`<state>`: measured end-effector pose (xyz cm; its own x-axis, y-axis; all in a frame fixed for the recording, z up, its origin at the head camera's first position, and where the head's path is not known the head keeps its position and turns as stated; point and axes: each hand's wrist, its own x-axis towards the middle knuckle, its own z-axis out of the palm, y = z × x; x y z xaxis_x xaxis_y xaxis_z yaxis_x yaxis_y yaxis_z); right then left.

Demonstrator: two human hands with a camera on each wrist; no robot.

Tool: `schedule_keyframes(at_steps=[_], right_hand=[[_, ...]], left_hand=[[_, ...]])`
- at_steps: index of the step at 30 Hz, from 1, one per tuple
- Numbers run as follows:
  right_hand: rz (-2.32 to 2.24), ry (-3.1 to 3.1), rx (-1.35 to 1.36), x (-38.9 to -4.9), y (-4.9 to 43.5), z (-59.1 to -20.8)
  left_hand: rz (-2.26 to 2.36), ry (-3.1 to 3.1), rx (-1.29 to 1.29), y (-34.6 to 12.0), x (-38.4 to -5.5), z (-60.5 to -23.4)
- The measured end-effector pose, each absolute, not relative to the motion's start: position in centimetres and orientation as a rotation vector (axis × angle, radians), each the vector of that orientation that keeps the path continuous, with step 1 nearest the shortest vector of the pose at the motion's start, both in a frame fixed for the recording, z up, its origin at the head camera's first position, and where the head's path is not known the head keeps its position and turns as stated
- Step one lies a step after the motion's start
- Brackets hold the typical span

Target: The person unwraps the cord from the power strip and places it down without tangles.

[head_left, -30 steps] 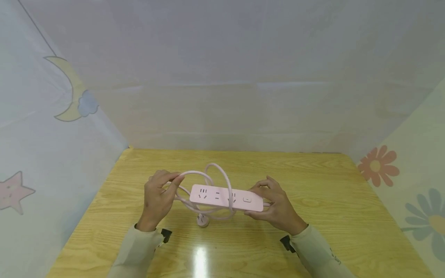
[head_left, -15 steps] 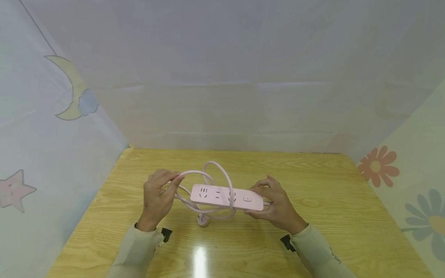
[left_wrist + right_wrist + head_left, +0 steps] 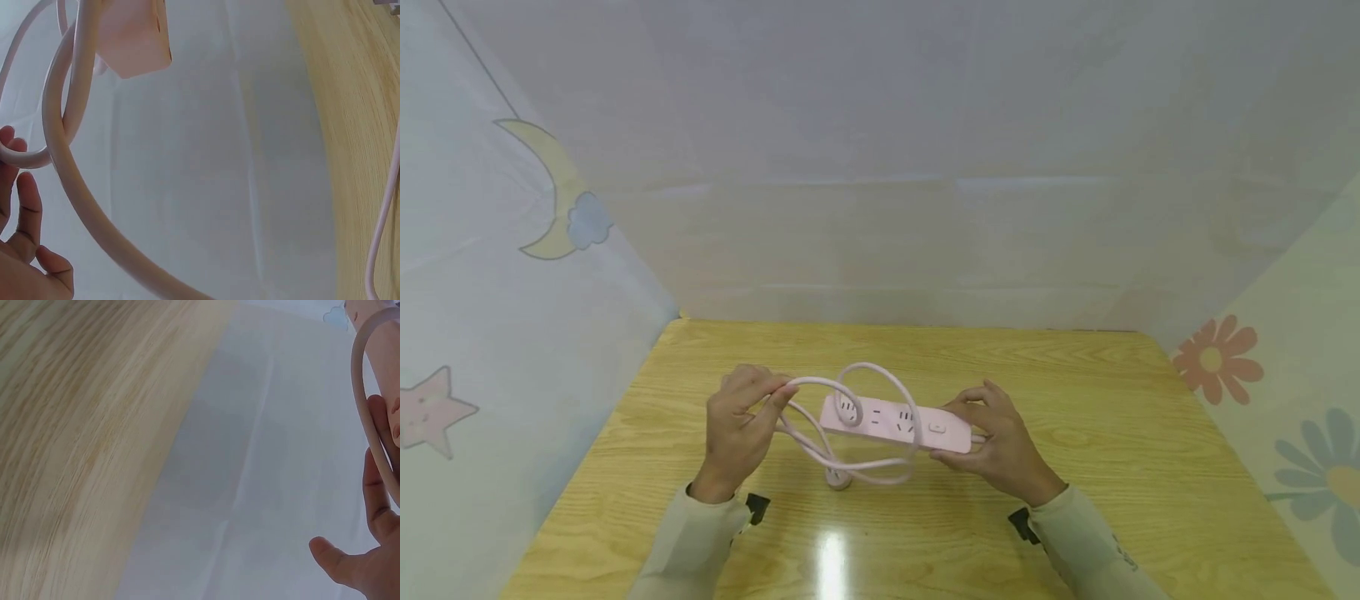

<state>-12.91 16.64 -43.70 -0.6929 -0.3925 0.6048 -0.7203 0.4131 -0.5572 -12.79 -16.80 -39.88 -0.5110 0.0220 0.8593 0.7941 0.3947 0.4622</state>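
A pink power strip (image 3: 887, 422) is held up in the head view, its sockets and switch facing me. My right hand (image 3: 1003, 446) grips its right end between thumb and fingers. To the left, my left hand (image 3: 736, 429) pinches the strip's pink cord (image 3: 820, 381) between thumb and fingertips. Loops of cord arch over the strip's face and hang below it. The round plug (image 3: 838, 479) shows under the strip's left end, partly covered by cord. In the left wrist view, thick cord (image 3: 112, 242) crosses before the strip's end (image 3: 134, 53).
A wooden table (image 3: 1150, 467) lies beneath both hands. Pale cloth walls (image 3: 895, 250) rise at the back and on both sides, printed with a moon, a star and flowers. A bright reflection shines near the table's front.
The cord loops have shifted right and somewhat lower, and one now hangs across the leftmost socket. The strip has moved slightly right. Both hands keep their holds.
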Motion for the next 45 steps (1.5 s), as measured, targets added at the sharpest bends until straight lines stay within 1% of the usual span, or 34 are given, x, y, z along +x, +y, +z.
schedule_keyframes(at_steps=[11,20,28,36,45], right_hand=[[1.081,-2.284,0.841,-13.3,17.1,-44.0],[1.102,-2.260,0.815,-13.4,17.2,-44.1],[1.124,-2.256,0.782,-13.2,17.0,-43.9],[1.173,-2.258,0.768,-13.2,16.8,-43.6],[1.191,-2.238,0.752,-13.0,16.9,-43.6]], left_hand=[[-1.208,-1.832,-0.912,-16.8,-12.6,-40.5],[-1.203,-2.016,-1.008,-17.2,-12.1,-41.1],[-1.221,-2.172,-1.193,-17.6,-11.9,-41.7],[-1.116,-2.363,-1.071,-17.7,-12.1,-42.4],[-0.949,-2.552,-0.842,-17.6,-12.5,-43.5]])
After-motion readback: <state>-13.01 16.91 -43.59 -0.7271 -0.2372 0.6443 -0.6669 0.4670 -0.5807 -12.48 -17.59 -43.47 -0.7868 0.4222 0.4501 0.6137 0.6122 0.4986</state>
